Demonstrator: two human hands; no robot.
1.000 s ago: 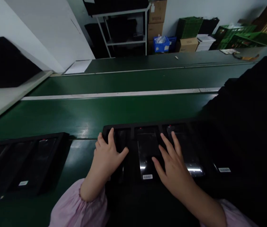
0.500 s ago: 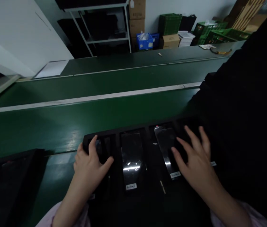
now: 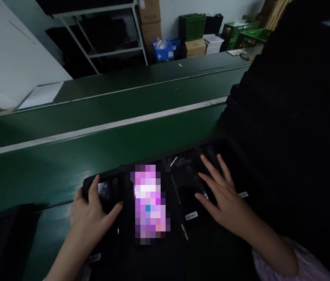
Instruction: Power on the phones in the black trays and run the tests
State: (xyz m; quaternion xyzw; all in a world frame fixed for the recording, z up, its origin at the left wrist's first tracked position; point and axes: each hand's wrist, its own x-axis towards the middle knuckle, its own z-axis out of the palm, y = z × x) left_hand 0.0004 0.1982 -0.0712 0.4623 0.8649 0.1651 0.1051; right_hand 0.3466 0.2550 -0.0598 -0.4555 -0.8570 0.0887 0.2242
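Note:
A black tray point(image 3: 173, 212) with several slots lies in front of me, holding phones. My left hand point(image 3: 90, 216) rests over the tray's left end, thumb and fingers apart, around the upper part of a dark phone point(image 3: 105, 191); whether it presses on it I cannot tell. Beside that, a phone point(image 3: 150, 203) has a lit screen, blurred into pink and purple blocks. My right hand point(image 3: 225, 201) is spread, its fingertips at the right edge of another dark phone point(image 3: 187, 181), which has a white label point(image 3: 191, 216) at its lower end.
Dark stacked material point(image 3: 293, 117) rises on the right. Another black tray point(image 3: 4, 234) sits at lower left. A green bench point(image 3: 109, 146) with a pale strip point(image 3: 124, 121) runs across. Behind are a metal shelf point(image 3: 115, 51), a blue bin point(image 3: 163, 50) and green crates point(image 3: 191, 29).
The middle phone's screen has gone from dark to lit. The whole view has shifted, so the tray and hands appear further left. Both hands stay over the same phones.

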